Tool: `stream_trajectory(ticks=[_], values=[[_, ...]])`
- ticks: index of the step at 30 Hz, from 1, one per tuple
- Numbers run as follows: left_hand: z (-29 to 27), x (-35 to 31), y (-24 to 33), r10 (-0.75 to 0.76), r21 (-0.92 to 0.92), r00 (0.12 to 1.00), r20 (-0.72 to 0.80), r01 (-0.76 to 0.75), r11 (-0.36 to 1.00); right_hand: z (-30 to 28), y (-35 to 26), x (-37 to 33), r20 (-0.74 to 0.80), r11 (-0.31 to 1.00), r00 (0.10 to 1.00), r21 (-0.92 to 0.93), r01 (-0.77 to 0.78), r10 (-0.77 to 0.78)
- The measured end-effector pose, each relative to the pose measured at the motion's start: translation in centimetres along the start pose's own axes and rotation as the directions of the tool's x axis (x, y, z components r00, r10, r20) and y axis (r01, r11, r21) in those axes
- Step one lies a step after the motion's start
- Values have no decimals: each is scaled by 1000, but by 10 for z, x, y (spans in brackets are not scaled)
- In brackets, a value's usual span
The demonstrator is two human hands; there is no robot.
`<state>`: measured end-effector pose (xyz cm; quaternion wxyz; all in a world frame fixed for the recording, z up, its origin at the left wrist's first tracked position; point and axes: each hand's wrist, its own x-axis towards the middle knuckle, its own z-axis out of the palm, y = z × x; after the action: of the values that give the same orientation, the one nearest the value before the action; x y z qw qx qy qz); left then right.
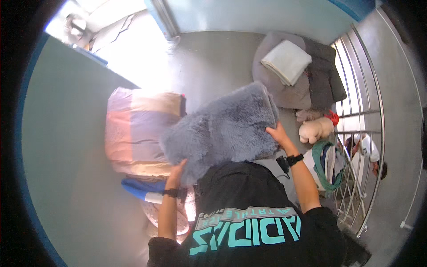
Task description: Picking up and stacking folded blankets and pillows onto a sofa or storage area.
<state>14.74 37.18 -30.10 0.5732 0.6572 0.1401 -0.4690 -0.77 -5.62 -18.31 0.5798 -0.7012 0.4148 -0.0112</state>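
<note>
In front of my body I hold a folded, shaggy blue-grey rug (218, 122) by its two sides. My left hand (177, 173) is closed on its near left corner, with the fingers partly sunk in the pile. On its right edge, my right hand (277, 134) grips with the thumb showing on top. The rug slants, its right end farther from me. Its left end is right beside a folded pink, cream and lilac checked quilt (142, 129).
A blue and white item (140, 190) and dotted fabric (155, 216) lie near the quilt. Far right, a grey cushion (271, 84) bears a folded white cloth (287, 61). A plush toy (313, 130) and a green-rimmed container (321, 178) stand by metal railings (381, 111); a person (368, 147) is beyond.
</note>
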Motion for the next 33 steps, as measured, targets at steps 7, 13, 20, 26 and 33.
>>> stream_trajectory(ticks=[7, 13, 20, 26, 33], values=[[23, 110, 64, 27, 266, 996, 89, -50, 963, 50, 77, 3, -148, 940, 957, 276, -202, 249], [117, 149, 38, -181, 794, 840, 512, -381, 474, -41, 172, -5, -147, 897, 935, 363, -252, 322], [301, 314, 39, 54, 681, 853, 519, -451, 577, -173, 280, 14, -432, 921, 817, 244, -303, 382], [479, 264, 184, 85, 455, 730, 678, -508, 731, -305, 211, -30, -574, 870, 711, 481, -108, 406], [580, 252, 252, -92, 504, 794, 602, -288, 815, -441, 235, 9, -610, 838, 637, 535, -107, 471]])
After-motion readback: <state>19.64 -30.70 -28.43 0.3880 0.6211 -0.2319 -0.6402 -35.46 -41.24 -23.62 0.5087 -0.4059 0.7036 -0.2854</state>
